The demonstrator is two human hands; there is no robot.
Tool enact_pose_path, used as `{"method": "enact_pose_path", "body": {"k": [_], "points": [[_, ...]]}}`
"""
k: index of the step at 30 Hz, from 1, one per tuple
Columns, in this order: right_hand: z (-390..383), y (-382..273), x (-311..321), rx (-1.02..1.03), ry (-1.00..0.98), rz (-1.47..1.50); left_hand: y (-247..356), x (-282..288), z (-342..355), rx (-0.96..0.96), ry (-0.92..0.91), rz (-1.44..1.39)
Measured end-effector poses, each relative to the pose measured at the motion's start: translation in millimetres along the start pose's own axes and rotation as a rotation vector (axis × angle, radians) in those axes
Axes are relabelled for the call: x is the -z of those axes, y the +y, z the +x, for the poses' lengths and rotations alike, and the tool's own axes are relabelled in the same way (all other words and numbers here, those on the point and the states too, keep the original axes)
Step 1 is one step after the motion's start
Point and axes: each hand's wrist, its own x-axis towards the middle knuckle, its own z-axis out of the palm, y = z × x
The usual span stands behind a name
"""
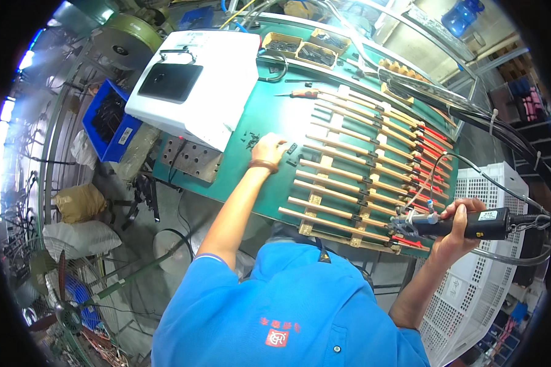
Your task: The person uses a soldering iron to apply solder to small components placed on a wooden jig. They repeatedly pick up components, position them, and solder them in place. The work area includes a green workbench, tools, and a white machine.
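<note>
1. The person's blue shirt (275,287) fills the lower middle, nearest the view.
2. The right hand (456,235) is closed around a black handheld power tool (487,225), whose metal front end points left, over the near right ends of the rods; whether it touches them I cannot tell.
3. A white perforated plastic basket (465,306) stands beyond the right edge of the green surface (272,189), below the tool.
4. Slim wooden rods (330,183) lie side by side in a row across slotted wooden rails (314,207) on the surface, with black pieces partway along and red parts (433,147) at their right ends.
5. The left hand (268,151) is low over the surface with bent fingers, between loose small black parts (251,139) and a black block (292,148) near the fingertips; whether it grips anything I cannot tell.
6. A screwdriver (303,93) with an orange-and-black handle lies by the farthest rods.
7. A white machine (226,79) stands left of them.
8. Farther back, open cardboard boxes (317,55) hold dark pieces.
</note>
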Motion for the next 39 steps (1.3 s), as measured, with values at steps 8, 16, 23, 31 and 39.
{"method": "enact_pose_path", "body": {"k": [8,16,23,31,39], "points": [[-3,-7,-6,-0.093,0.064,0.072,5,-16,27,0.077,-0.287,0.175],[-21,0,13,-0.131,0.035,0.079,130,28,-84,0.499,-0.679,-1.130],[-38,1,22,-0.166,-0.001,0.142,172,-24,-152,0.740,-0.873,-1.446],[-42,2,31,-0.150,-0.049,0.138,175,-46,-166,0.410,-0.646,-0.981],[-44,16,22,-0.144,-0.038,0.143,176,-59,-164,-0.587,-0.231,-0.160]]}}
